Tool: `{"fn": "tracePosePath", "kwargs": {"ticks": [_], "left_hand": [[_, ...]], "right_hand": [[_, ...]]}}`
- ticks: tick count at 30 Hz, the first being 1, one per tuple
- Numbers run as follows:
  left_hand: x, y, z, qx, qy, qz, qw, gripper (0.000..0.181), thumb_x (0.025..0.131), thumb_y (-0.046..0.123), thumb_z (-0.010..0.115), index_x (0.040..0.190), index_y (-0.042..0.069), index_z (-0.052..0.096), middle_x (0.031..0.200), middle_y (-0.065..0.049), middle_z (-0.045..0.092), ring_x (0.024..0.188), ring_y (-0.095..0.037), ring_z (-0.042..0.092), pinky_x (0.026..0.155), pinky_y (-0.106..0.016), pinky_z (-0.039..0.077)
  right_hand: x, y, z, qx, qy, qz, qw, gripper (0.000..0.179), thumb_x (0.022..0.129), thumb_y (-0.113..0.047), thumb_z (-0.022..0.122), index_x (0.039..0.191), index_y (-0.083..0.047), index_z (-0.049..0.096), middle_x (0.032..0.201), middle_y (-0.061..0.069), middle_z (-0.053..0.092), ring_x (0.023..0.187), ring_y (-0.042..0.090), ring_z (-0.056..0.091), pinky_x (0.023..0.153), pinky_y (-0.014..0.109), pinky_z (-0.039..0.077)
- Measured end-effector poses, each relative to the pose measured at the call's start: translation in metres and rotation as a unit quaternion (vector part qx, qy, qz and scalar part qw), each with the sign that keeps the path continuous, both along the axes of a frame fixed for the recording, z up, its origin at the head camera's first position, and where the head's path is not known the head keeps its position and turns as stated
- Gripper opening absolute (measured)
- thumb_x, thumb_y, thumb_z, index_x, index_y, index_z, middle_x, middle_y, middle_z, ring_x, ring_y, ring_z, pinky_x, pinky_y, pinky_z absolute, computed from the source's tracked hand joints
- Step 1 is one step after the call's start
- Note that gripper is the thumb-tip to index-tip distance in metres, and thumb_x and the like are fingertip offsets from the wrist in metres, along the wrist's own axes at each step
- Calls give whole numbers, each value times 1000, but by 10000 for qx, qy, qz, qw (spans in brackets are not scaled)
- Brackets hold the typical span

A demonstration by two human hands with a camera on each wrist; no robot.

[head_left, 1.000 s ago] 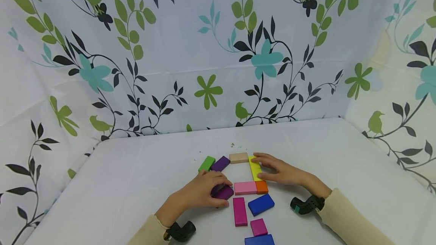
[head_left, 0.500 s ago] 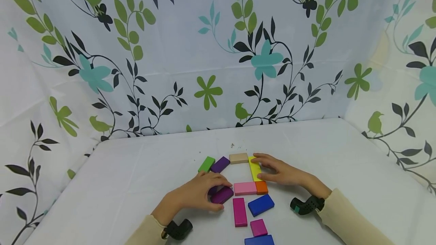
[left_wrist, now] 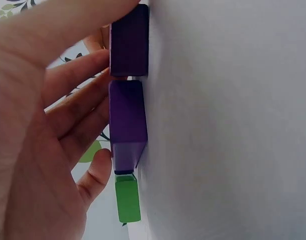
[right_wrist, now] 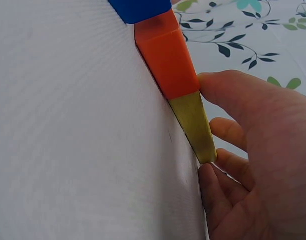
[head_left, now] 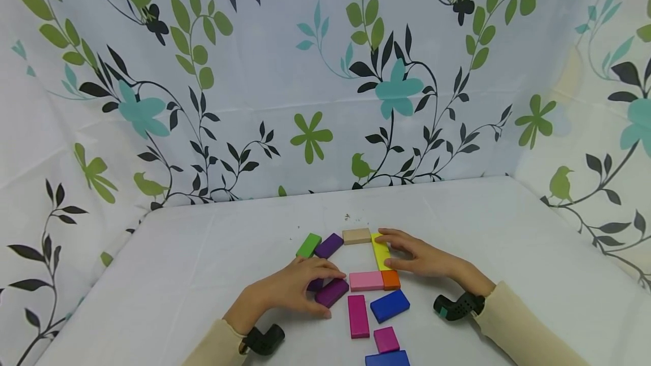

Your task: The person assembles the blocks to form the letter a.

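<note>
My left hand [head_left: 292, 287] arches over a plum wooden block [head_left: 332, 293], the index fingertip close to its far end and the thumb lying apart from its near side. A second purple block [left_wrist: 128, 112] shows beneath the fingers in the left wrist view, partly hidden by the hand from above. Beyond it lie a green block [head_left: 308, 245] and another purple block [head_left: 329, 245]. My right hand [head_left: 419, 256] rests relaxed along a yellow block [head_left: 381, 253], fingertips at its far end and thumb by its near end, where an orange block [head_left: 391, 279] adjoins.
A tan block [head_left: 356, 235] closes the far side, a pink block [head_left: 365, 281] the middle. Nearer lie a magenta block [head_left: 358, 316], a small magenta block [head_left: 386, 339] and two blue blocks, one angled [head_left: 390, 305]. A patterned cloth [head_left: 285, 83] hangs behind the white table [head_left: 203, 242].
The left thumb has drawn back from the plum block, and the left hand has shifted slightly left. The right hand has stayed still on the yellow block.
</note>
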State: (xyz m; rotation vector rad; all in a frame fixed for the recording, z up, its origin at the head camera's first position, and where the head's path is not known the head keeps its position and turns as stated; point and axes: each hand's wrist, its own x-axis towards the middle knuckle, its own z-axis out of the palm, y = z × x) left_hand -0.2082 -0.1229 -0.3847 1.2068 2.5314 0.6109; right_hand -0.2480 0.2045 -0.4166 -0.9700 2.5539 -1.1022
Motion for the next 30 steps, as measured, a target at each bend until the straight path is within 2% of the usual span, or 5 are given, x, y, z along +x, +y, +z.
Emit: {"fn": "tracePosePath", "kwargs": {"ticks": [8,14,16,21,30], "left_hand": [[1,3,-1,-28,92,125,9999,64,79,43,79,136,24,57,133,6,54,125,-13,45,102,-46,33],[5,0,-6,246,-200,377,9988,70,79,47,77,139,22,52,140,3,49,131,-16,41,107,-54,28],[7,-2,-8,349,-209,469,9981,69,80,49,76,139,22,52,142,3,48,132,-17,40,107,-53,29],[10,-3,-8,497,82,613,9969,65,80,52,73,136,23,55,141,4,48,131,-15,41,100,-46,31],[19,3,-1,679,661,856,9918,57,81,51,73,128,22,60,134,6,53,128,-15,44,104,-53,28]], "right_hand": [[0,1,-1,2,-5,-24,10000,55,96,-31,61,144,-11,46,156,19,28,132,45,42,104,61,34],[2,0,-2,-35,-79,0,10000,54,96,-31,60,144,-10,46,156,20,27,133,46,41,105,61,33],[2,0,-2,-42,-92,9,9999,54,96,-30,60,144,-10,46,156,20,27,133,46,41,106,61,33],[2,0,-1,6,-62,-35,10000,54,96,-31,61,143,-10,47,156,20,28,132,46,42,105,61,34],[1,-1,1,29,-33,-87,10000,56,95,-32,62,144,-10,46,156,19,28,132,45,42,104,61,35]]}}
